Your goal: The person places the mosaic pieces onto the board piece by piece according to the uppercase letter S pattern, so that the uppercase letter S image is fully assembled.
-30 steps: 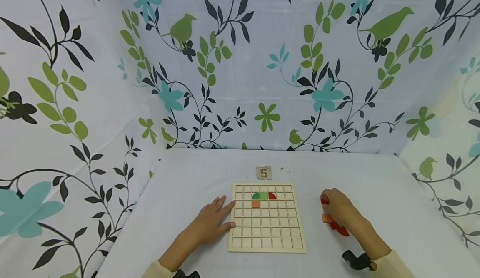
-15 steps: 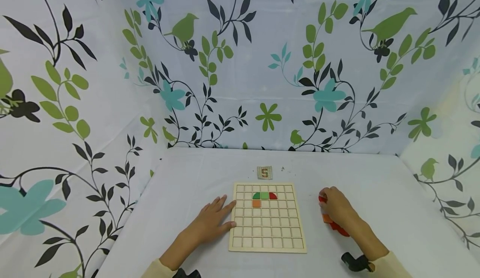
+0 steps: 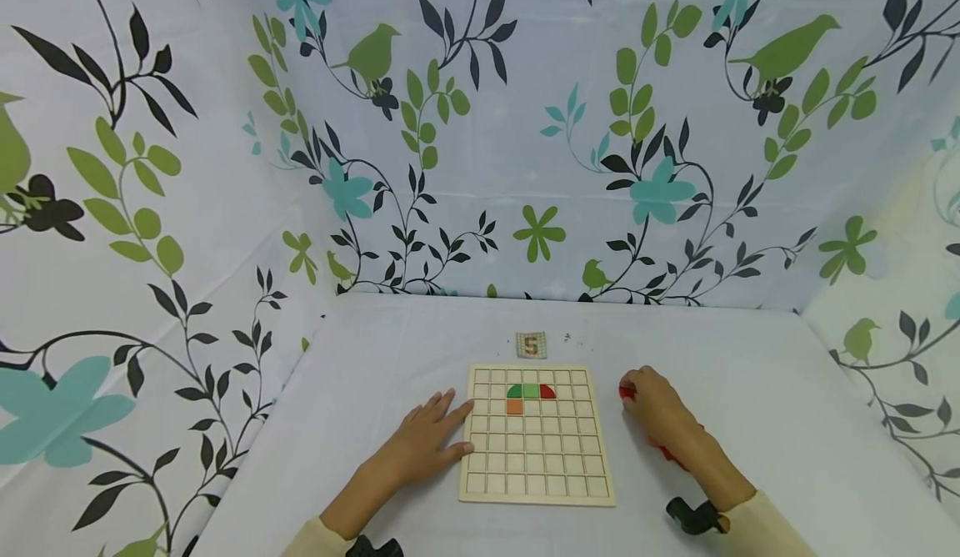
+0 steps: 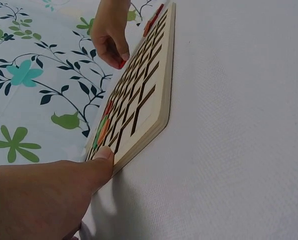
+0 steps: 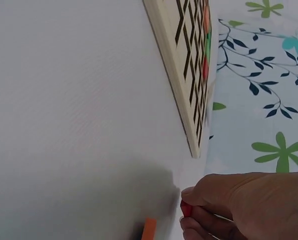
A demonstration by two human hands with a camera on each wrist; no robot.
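A square-celled wooden grid board (image 3: 537, 461) lies on the white table. Near its top sit a dark green rounded tile (image 3: 515, 391), a light green square tile (image 3: 531, 391) and a red rounded tile (image 3: 547, 392), with an orange square tile (image 3: 514, 407) below. My left hand (image 3: 426, 440) rests at the board's left edge, fingers spread, thumb touching the rim. Right of the board, my right hand (image 3: 660, 407) pinches a small red tile (image 5: 186, 208) between thumb and fingers. Its full shape is hidden by the fingers.
Loose red tiles (image 3: 666, 452) lie partly hidden under my right wrist, and an orange tile (image 5: 149, 229) shows in the right wrist view. A small patterned square with an S-like mark (image 3: 531, 345) lies beyond the board. A patterned cloth (image 3: 465, 123) hangs behind the table.
My right hand has moved left toward the board with the red tile, away from the loose tiles. The left hand stays at the board's edge.
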